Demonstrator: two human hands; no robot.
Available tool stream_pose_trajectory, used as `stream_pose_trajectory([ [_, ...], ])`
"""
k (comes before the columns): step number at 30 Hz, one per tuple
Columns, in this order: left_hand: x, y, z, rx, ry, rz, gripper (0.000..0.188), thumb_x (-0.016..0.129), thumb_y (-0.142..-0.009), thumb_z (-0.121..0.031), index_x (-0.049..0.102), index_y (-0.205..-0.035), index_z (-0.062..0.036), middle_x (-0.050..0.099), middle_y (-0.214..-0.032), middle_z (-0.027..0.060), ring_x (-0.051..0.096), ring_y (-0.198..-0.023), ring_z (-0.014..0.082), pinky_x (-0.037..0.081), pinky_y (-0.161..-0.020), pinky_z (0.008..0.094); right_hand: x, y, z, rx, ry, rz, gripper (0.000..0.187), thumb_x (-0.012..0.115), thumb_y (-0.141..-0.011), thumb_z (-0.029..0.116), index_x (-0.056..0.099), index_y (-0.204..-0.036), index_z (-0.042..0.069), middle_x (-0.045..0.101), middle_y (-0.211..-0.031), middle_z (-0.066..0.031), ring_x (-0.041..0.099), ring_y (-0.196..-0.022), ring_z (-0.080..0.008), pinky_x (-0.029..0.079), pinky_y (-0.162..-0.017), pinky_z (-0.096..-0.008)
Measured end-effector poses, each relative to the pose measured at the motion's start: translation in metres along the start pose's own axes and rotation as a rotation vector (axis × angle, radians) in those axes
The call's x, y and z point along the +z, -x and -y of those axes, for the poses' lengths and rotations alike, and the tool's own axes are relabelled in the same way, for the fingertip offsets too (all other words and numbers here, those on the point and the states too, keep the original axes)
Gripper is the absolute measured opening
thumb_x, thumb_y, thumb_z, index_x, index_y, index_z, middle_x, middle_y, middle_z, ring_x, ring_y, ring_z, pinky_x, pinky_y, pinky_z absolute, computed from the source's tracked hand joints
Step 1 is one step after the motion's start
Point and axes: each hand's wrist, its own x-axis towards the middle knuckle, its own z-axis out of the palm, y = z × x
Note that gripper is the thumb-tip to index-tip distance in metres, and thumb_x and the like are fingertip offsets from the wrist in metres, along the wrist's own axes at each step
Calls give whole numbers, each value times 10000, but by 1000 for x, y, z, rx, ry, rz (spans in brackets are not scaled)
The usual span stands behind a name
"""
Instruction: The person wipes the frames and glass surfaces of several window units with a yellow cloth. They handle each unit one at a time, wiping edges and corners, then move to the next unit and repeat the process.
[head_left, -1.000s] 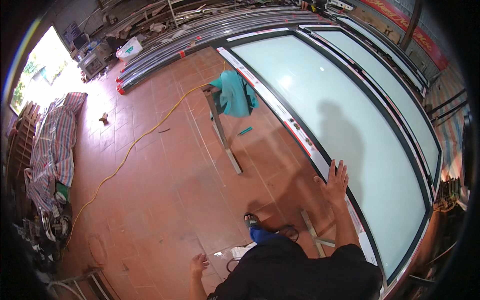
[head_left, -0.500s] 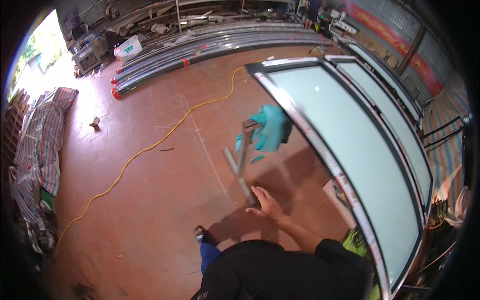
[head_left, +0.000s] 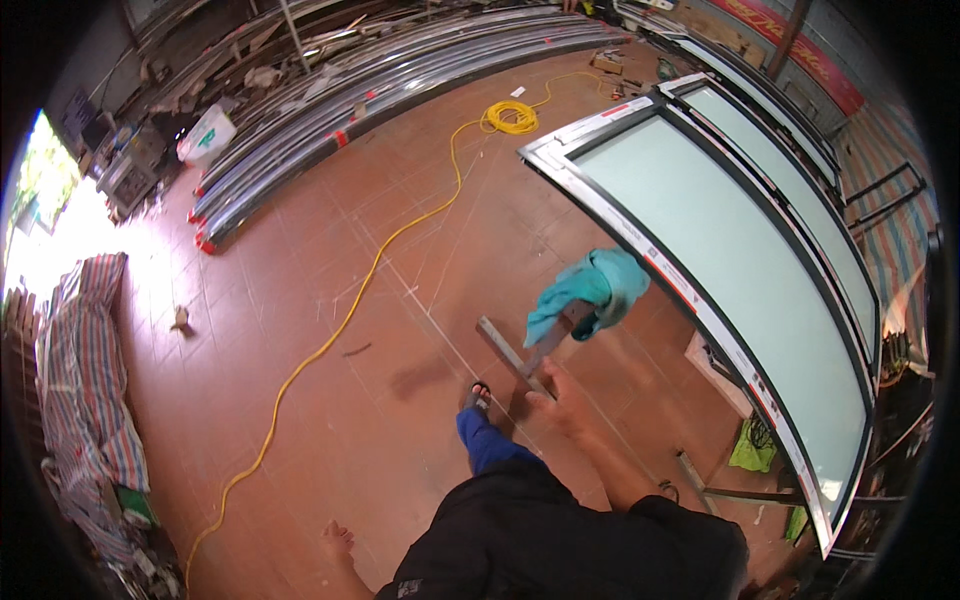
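My right hand (head_left: 565, 405) reaches forward over the floor with its thumb and a finger apart; it looks open, though slightly blurred. In the picture it overlaps the near end of a metal stand's base bar (head_left: 505, 345), and I cannot tell whether it touches it. A teal cloth (head_left: 590, 290) is draped over the stand's top, beside the large framed glass panel (head_left: 720, 215). My left hand (head_left: 340, 540) hangs low on the left, open, holding nothing.
A yellow cable (head_left: 375, 270) runs across the tiled floor to a coil (head_left: 512, 117). Long wrapped metal profiles (head_left: 400, 95) lie at the back. A striped tarp (head_left: 95, 370) covers things at left. Another metal stand leg (head_left: 740, 493) is under the panel's near end.
The view has shifted, and the cable coil has come into it. My left hand has appeared at lower left. My right hand now overlaps the stand's base bar, and my foot is further forward.
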Motion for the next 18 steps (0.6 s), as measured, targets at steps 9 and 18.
stream_pose_trajectory([
  [9, 180, -15, -193, 385, -440, 428, 334, 664, -1013, -265, 674, -1178, 25, 690, -892, 117, 681, -631, 202, 504, -484, 306, -74, -275, 22, -36, 184, -659, 598, 757, -922, 324, 587, -1355, -51, 618, -1338, -245, 578, -1239, -389, 437, -1081, -449],
  [18, 335, -54, -349, 172, -672, 592, 338, 644, -1009, -229, 682, -1255, 0, 675, -818, 98, 670, -627, 186, 513, -498, 319, -107, -470, 8, 207, 395, -757, 728, 672, -964, 464, 491, -1481, -15, 473, -1515, -284, 413, -1424, -460, 310, -1196, -497],
])
